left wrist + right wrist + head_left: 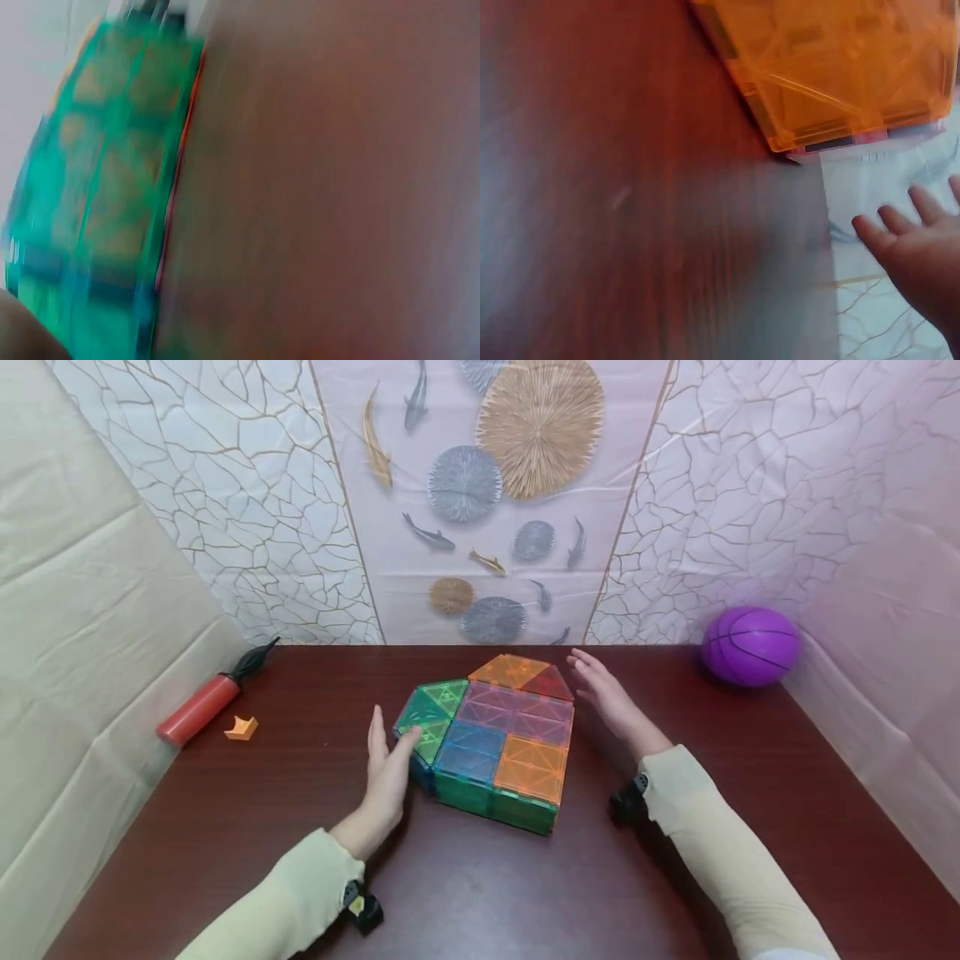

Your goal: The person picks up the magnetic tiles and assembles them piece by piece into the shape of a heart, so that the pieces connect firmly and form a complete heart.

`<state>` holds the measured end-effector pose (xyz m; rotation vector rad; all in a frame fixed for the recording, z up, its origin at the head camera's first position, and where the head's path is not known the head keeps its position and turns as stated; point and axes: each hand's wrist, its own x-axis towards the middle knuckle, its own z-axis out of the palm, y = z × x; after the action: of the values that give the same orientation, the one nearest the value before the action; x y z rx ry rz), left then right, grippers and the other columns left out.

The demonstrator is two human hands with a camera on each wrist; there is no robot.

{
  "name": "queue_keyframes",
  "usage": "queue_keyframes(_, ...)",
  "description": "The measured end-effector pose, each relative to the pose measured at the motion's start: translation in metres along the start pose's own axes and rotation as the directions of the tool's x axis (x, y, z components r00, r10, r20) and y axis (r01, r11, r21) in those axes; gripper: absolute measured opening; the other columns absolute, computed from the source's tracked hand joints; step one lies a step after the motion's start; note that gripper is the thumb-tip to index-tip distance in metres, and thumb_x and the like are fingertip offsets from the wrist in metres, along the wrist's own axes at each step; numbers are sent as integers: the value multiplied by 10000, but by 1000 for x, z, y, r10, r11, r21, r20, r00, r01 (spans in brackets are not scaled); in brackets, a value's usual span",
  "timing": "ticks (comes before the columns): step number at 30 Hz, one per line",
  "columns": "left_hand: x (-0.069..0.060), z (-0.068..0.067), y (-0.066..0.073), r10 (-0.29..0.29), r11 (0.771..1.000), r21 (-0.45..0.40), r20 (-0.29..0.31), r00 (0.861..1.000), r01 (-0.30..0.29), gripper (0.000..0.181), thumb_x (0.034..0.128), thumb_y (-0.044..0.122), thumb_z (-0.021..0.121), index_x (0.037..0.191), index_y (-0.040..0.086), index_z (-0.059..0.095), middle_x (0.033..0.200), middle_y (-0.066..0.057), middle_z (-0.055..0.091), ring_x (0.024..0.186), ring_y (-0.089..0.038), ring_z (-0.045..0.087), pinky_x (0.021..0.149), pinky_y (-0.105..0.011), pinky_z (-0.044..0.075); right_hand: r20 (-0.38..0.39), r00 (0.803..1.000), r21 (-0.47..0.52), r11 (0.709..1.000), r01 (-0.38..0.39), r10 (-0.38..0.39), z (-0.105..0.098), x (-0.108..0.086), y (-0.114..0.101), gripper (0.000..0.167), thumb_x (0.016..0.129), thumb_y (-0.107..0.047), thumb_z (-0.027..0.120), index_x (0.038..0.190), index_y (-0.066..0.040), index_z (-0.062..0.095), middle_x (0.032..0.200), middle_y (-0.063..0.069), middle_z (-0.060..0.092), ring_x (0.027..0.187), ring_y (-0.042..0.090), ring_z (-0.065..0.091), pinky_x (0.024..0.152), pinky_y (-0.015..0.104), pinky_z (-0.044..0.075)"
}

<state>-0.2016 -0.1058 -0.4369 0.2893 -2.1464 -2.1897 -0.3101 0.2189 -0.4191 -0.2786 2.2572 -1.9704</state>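
Note:
A low, box-like structure of see-through magnetic tiles (517, 727) lies on the table, with blue, orange, pink, red and green tops and green front walls. To its left is my left hand (388, 785), fingers straight and thumb spread over the near-left edge; whether it touches cannot be told. My right hand (611, 702) hovers off the right side with extended fingers and holds nothing. Blurred green tiles (112, 150) fill the left of the left wrist view. In the right wrist view, an orange tile (840, 67) is above my fingers, apart from them.
On the dark wooden table (480, 893), a red hand pump (201, 710) and a small orange crown-shaped piece (242, 728) lie at the left. A purple ball (752, 646) sits at the back right. A patterned backdrop (465, 485) rises behind the table.

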Motion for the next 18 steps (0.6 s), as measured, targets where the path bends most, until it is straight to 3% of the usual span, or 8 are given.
queue_keyframes(5,-33,18,-7,-48,993,106,-32,998,51,950,907,487,606,1536,336,-91,1610,4,-115,1476,-236,-65,1152,-560,73,83,996,132,991,-23,13,3,12,10,618,1045,-295,320,1546,-42,62,1593,201,112,1468,335,98,1167,515,93)
queue_keyframes(9,-46,28,-9,-56,991,119,-39,998,61,994,897,523,606,1527,321,-136,1610,-12,-125,1476,-245,-76,1147,-570,69,119,992,184,980,-74,53,14,13,19,623,1043,-308,323,1557,-95,44,1603,168,103,1460,328,126,1168,488,124)
queue_keyframes(13,-46,32,-8,-39,994,103,-34,999,42,1022,894,495,626,1527,296,-151,1610,-31,-130,1475,-244,-83,1152,-558,61,106,990,174,979,-111,94,22,10,21,643,1025,-299,389,1564,-155,69,1612,120,75,1424,322,216,1148,476,200)
queue_keyframes(18,-34,31,-7,-44,996,82,-8,999,44,1035,885,485,644,1524,313,-152,1607,-2,-139,1475,-228,-86,1160,-539,59,41,993,118,987,-111,107,24,3,19,716,990,-273,484,1562,-154,70,1619,97,36,1425,317,212,1161,475,173)
